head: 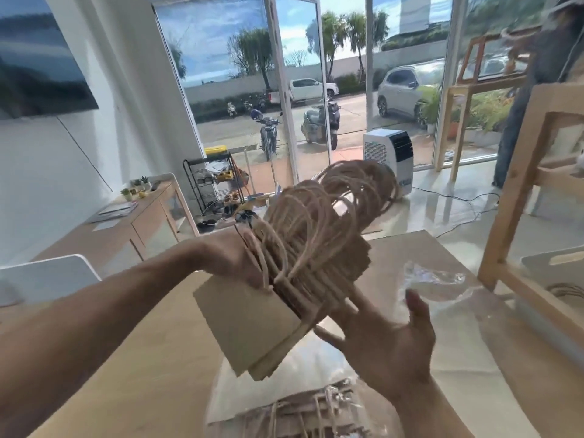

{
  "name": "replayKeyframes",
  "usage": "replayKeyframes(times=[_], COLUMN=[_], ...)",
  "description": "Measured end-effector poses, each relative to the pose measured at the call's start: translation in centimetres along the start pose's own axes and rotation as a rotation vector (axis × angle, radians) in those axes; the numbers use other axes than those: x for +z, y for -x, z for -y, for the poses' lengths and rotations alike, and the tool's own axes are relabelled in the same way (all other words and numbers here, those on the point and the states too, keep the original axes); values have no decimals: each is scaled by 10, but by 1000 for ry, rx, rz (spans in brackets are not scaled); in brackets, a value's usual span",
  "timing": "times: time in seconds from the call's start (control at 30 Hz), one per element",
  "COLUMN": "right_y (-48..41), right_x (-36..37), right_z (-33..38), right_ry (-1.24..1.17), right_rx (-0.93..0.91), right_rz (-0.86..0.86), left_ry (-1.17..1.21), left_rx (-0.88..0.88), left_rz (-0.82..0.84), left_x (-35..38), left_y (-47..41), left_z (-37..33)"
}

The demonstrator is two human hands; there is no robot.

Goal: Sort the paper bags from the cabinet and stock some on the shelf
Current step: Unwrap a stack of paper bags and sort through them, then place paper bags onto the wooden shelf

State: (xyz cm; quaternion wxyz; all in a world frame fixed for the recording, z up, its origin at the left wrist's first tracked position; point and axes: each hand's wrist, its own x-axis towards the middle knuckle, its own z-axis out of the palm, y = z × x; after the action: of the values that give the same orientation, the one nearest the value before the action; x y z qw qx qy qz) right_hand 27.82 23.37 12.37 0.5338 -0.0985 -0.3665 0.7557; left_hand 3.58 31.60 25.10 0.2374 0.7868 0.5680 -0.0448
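A thick stack of brown paper bags (249,324) with looped rope handles (319,216) is held up above the wooden table (126,374), tilted with the handles pointing away. My left hand (234,260) grips the stack's upper edge near the handles. My right hand (382,336) supports the stack from below on the right, fingers spread and straight. Another pack of paper bags in clear plastic wrap (300,412) lies on the table at the bottom. A wooden shelf (518,222) stands at the right.
Crumpled clear plastic (436,282) lies on the table near the shelf. A white chair back (47,276) is at the left. Behind are a sideboard (132,222), a black wire rack (215,184), a white air cooler (388,156) and glass doors.
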Motion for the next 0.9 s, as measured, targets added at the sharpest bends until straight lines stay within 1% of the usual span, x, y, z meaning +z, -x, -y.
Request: replayKeyframes(times=[0.03, 0.07, 0.1, 0.13, 0.2, 0.23, 0.33, 0.43, 0.5, 0.6, 0.67, 0.73, 0.83, 0.9], right_y=[-6, -13, -21, -28, -44, -52, -67, -66, -54, -36, -38, -44, -49, -43], right_x=[3, 7, 14, 21, 34, 40, 50, 44, 32, 16, 14, 16, 17, 14], right_z=[-2, 3, 7, 10, 6, 3, -9, -28, -47, -73, -75, -70, -66, -70], right_ry=[-96, 27, 118, 242, 508, 589, 657, 724, 757, 805, 804, 820, 828, 856], right_rx=[35, -5, -11, -11, -71, -112, -219, -216, -175, -117, -109, -133, -179, -165], right_rz=[168, 169, 184, 163, 53, -22, -195, -286, -351, -432, -463, -455, -444, -442], left_ry=[91, 213, 363, 497, 709, 801, 1075, 1338, 1452, 1474, 1453, 1416, 1391, 1373], left_rx=[-3, 17, 38, 67, 88, 98, 108, 113, 76, -8, -14, -2, 27, -3], left_rz=[-49, -132, -223, -293, -364, -403, -571, -760, -841, -907, -965, -1019, -1038, -1033], left_x=[7, 13, 21, 29, 48, 59, 92, 128, 158, 190, 190, 180, 174, 182], left_y=[3, 4, 6, 10, 12, 13, 19, 16, 17, 18, 16, 13, 12, 12], left_z=[4, 10, 15, 16, 23, 22, 7, 6, 7, 8, 9, 10, 10, 11])
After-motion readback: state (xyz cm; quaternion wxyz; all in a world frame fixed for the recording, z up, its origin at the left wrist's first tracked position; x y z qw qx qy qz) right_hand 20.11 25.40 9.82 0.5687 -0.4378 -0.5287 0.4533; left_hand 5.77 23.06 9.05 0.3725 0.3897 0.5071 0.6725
